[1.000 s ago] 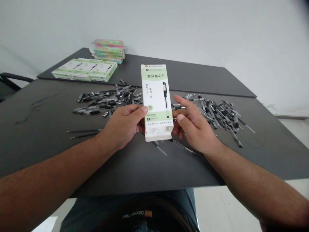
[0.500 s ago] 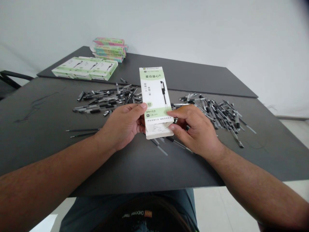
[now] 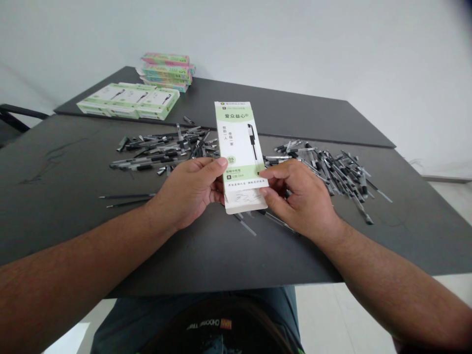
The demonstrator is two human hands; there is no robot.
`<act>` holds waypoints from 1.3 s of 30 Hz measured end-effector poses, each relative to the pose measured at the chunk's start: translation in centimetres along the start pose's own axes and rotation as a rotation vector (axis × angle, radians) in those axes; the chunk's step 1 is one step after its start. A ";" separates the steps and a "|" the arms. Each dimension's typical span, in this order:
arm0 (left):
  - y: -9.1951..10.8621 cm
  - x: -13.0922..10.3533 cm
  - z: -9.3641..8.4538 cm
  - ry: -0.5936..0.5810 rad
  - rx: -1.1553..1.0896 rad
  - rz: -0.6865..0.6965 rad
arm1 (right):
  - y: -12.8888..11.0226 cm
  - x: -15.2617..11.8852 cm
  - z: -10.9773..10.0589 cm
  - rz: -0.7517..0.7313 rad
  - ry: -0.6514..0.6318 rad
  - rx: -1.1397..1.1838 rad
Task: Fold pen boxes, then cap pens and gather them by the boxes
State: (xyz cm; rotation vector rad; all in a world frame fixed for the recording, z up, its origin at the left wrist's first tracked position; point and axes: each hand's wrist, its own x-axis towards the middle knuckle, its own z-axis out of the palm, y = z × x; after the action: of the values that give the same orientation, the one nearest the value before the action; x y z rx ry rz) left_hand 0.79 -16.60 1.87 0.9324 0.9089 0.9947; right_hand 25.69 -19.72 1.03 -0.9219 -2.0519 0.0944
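Observation:
Between my hands, raised above the table, is a white and green pen box (image 3: 239, 142) with a black pen printed on its front. Its near-end flap (image 3: 245, 200) hangs out, folded down toward me. My left hand (image 3: 193, 189) grips the box's left edge, thumb on the front and fingers behind. My right hand (image 3: 300, 196) pinches the lower right corner, with index finger and thumb by the flap. Beyond the box lie loose pen parts: a heap of black and clear pieces (image 3: 158, 150) on the left and a heap of pens (image 3: 339, 172) on the right.
Several green and white pen boxes (image 3: 127, 101) lie flat at the back left of the dark table (image 3: 177, 265). Behind them stands a stack of colourful boxes (image 3: 167, 71). Two thin dark refills (image 3: 125, 197) lie near my left forearm.
The box has shifted slightly right and its near flap now shows flatter and more fully. Both hands keep the same grip. The view has tilted a little.

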 end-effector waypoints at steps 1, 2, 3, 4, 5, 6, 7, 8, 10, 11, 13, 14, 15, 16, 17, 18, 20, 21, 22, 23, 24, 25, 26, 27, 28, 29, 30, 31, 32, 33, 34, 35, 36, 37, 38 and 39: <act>0.0 0.0 0.0 -0.001 -0.003 -0.007 | 0.0 0.0 0.0 0.008 -0.009 -0.004; 0.0 -0.1 0.1 -0.002 -0.006 -0.014 | 0.0 -0.1 0.0 0.015 -0.019 -0.005; -0.1 -0.2 0.1 -0.003 -0.008 -0.019 | 0.0 -0.1 0.0 0.021 -0.031 -0.005; -0.1 -0.2 0.2 -0.003 -0.008 -0.020 | -0.1 -0.1 0.0 0.026 -0.043 -0.003; -0.1 -0.3 0.2 -0.001 -0.004 -0.020 | -0.1 -0.1 0.0 0.028 -0.053 -0.003; -0.1 -0.3 0.3 0.000 0.000 -0.018 | -0.1 -0.1 0.0 0.031 -0.060 -0.006; -0.1 -0.3 0.3 0.001 0.006 -0.017 | -0.2 -0.1 0.0 0.032 -0.067 -0.013; -0.1 -0.3 0.4 0.000 0.013 -0.016 | -0.2 -0.1 -0.1 0.030 -0.073 -0.024; 0.0 -0.3 0.5 -0.003 0.022 -0.018 | -0.3 -0.1 -0.1 0.019 -0.084 -0.045; 0.0 -0.3 0.5 -0.002 0.023 -0.020 | -0.3 -0.1 -0.2 0.010 -0.090 -0.052; 0.1 -0.3 0.6 0.001 0.022 -0.025 | -0.3 -0.1 -0.2 -0.007 -0.102 -0.064; 0.1 -0.3 0.6 0.002 0.021 -0.030 | -0.3 -0.1 -0.2 -0.014 -0.107 -0.069; 0.0 -0.3 0.5 0.002 0.023 -0.037 | -0.3 -0.1 -0.2 -0.019 -0.110 -0.073; 0.0 -0.3 0.5 0.001 0.026 -0.042 | -0.3 -0.1 -0.2 -0.021 -0.111 -0.076; -0.1 -0.3 0.5 0.000 0.030 -0.044 | -0.3 -0.1 -0.2 -0.023 -0.111 -0.074; -0.1 -0.3 0.4 0.001 0.035 -0.042 | -0.3 -0.1 -0.2 -0.024 -0.109 -0.066; -0.2 -0.3 0.2 0.008 0.042 -0.031 | -0.3 0.0 -0.2 -0.022 -0.106 -0.037; -0.2 -0.2 0.1 0.014 0.040 -0.026 | -0.3 -0.1 -0.3 -0.023 -0.106 -0.014; -0.2 -0.2 0.0 0.018 0.035 -0.025 | -0.3 -0.1 -0.3 -0.027 -0.106 0.020; -0.1 -0.2 0.0 0.020 0.027 -0.029 | -0.3 -0.2 -0.3 -0.031 -0.104 0.063; 0.0 -0.2 -0.1 0.021 0.017 -0.036 | -0.2 -0.2 -0.4 -0.029 -0.098 0.116; 0.1 -0.2 -0.1 0.021 0.006 -0.044 | -0.1 -0.3 -0.4 -0.016 -0.092 0.181; 0.2 -0.2 -0.1 0.018 -0.003 -0.051 | 0.1 -0.4 -0.4 0.014 -0.088 0.258; 0.3 -0.2 -0.1 0.013 -0.009 -0.055 | 0.2 -0.5 -0.3 0.058 -0.083 0.345; 0.4 -0.2 0.0 0.006 -0.008 -0.056 | 0.4 -0.5 -0.2 0.113 -0.080 0.439; 0.4 -0.3 0.1 -0.004 -0.004 -0.057 | 0.6 -0.5 -0.1 0.177 -0.083 0.535; 0.4 -0.4 0.1 -0.017 0.003 -0.060 | 0.7 -0.4 0.0 0.242 -0.094 0.629; 0.4 -0.4 0.2 -0.033 0.014 -0.066 | 0.7 -0.3 0.0 0.301 -0.107 0.714; 0.3 -0.5 0.3 -0.050 0.026 -0.076 | 0.7 -0.2 0.1 0.362 -0.126 0.781; 0.3 -0.5 0.4 -0.063 0.040 -0.088 | 0.6 0.0 0.2 0.425 -0.153 0.829; 0.2 -0.5 0.4 -0.072 0.052 -0.097 | 0.4 0.1 0.2 0.488 -0.182 0.861; 0.1 -0.6 0.4 -0.074 0.064 -0.098 | 0.2 0.3 0.1 0.550 -0.207 0.880; 0.0 -0.6 0.3 -0.071 0.078 -0.088 | 0.0 0.5 0.1 0.606 -0.227 0.896; -0.1 -0.6 0.2 -0.068 0.096 -0.065 | -0.2 0.6 0.1 0.660 -0.237 0.909; -0.1 -0.7 0.1 -0.066 0.115 -0.031 | -0.3 0.7 0.1 0.709 -0.232 0.923; -0.1 -0.7 -0.1 -0.063 0.137 0.012 | -0.3 0.8 0.1 0.745 -0.210 0.939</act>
State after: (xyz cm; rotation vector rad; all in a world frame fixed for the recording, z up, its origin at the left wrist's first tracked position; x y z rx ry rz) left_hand 0.51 -17.31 1.85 1.0798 0.9278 0.9167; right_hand 25.12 -19.43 1.63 -0.9962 -1.4310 1.4548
